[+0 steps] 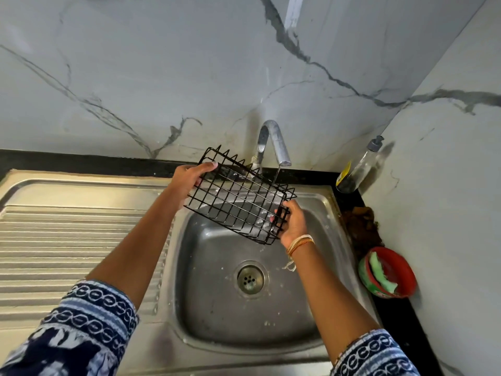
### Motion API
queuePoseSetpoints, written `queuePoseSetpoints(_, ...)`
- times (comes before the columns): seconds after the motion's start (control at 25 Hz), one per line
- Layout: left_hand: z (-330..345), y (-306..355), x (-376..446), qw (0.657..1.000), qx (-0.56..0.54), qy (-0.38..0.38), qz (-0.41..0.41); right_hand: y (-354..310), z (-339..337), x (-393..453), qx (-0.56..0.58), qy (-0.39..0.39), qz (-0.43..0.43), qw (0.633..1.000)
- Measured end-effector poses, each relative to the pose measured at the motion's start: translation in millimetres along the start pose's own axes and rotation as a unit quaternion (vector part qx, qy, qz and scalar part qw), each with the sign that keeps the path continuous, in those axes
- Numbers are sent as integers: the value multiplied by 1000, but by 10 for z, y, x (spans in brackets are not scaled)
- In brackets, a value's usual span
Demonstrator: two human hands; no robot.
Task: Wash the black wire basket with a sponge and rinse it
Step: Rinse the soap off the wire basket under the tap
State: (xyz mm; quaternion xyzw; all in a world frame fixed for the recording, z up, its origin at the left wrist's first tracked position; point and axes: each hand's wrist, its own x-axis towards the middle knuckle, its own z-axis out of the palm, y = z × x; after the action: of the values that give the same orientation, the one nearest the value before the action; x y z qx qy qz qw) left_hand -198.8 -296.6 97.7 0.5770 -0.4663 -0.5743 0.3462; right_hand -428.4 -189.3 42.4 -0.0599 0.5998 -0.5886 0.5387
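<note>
I hold the black wire basket tilted over the steel sink bowl, just under the tap spout. A thin stream of water runs from the spout onto the basket's far right part. My left hand grips its upper left end, fingers curled over the rim. My right hand grips its lower right end, with fingers through the wires. A green sponge lies in a red bowl on the counter to the right.
A ribbed steel draining board stretches to the left of the sink. A clear soap dispenser bottle leans in the back right corner. Brown grime lies on the black counter strip. Marble walls close off the back and right.
</note>
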Motion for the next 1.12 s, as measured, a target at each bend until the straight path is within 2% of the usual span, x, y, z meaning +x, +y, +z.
queuePoseSetpoints(0.16, -107, -9, -7, 997, -61, 10, -53, -304, 149, -14, -33, -31, -49, 998)
queuePoseSetpoints(0.28, -137, -129, -32, 991, -126, 3, -53, -536, 251, 43, -83, -52, -107, 989)
queuePoseSetpoints(0.4, -72, -233, -75, 983, -180, -10, -46, -726, 252, 47, -110, -30, -148, 982)
queuePoseSetpoints(0.6, 210, -205, -88, 976, -207, -58, -31, -895, 7, 25, -100, -9, -161, 982)
queuePoseSetpoints(0.72, 382, -150, -103, 978, -188, -81, -28, -947, -174, -21, -77, 13, -167, 983)
queuePoseSetpoints(0.84, 509, -160, -179, 980, -142, -124, -66, -930, -407, -89, -59, 27, -153, 986)
queuePoseSetpoints(1.0, 512, -263, -243, 973, -24, -182, -137, -761, -586, -94, -119, 82, -130, 981)
queuePoseSetpoints(1.12, 436, -248, -288, 962, -2, -217, -164, -653, -542, -59, -177, 83, -141, 971)
